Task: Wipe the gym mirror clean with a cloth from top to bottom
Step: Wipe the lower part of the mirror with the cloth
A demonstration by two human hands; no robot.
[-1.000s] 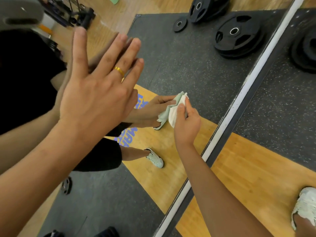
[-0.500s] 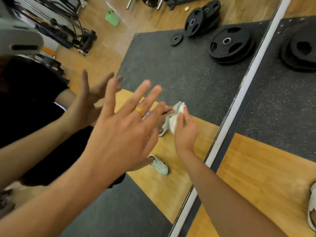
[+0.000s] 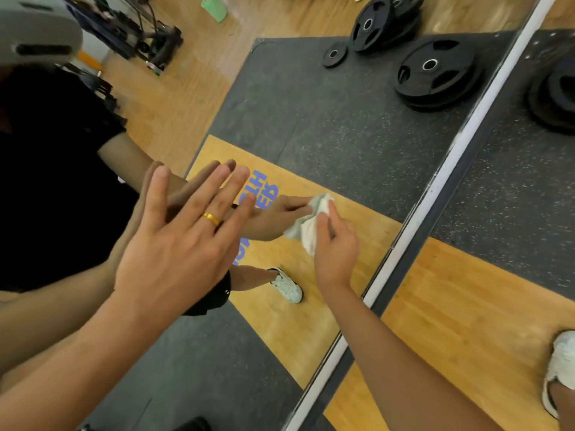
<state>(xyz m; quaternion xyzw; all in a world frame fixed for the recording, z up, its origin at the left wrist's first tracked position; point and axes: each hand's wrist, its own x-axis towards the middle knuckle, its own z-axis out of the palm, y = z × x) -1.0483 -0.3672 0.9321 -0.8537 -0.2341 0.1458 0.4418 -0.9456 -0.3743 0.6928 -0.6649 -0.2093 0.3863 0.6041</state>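
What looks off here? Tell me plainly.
Nothing spilled or broken. Only oddity: the left hand seems pressed flat on the mirror while the right hand holds the cloth to it, likely leaving fresh prints.

Black weight plates (image 3: 557, 98) lie stacked on a speckled dark rubber mat (image 3: 510, 194). Just beside the mat runs a wooden floor strip (image 3: 460, 312) — a pale, worn shoe (image 3: 560, 365) stands on it at the right edge. Far off — blurred — sits a green container (image 3: 213, 7).
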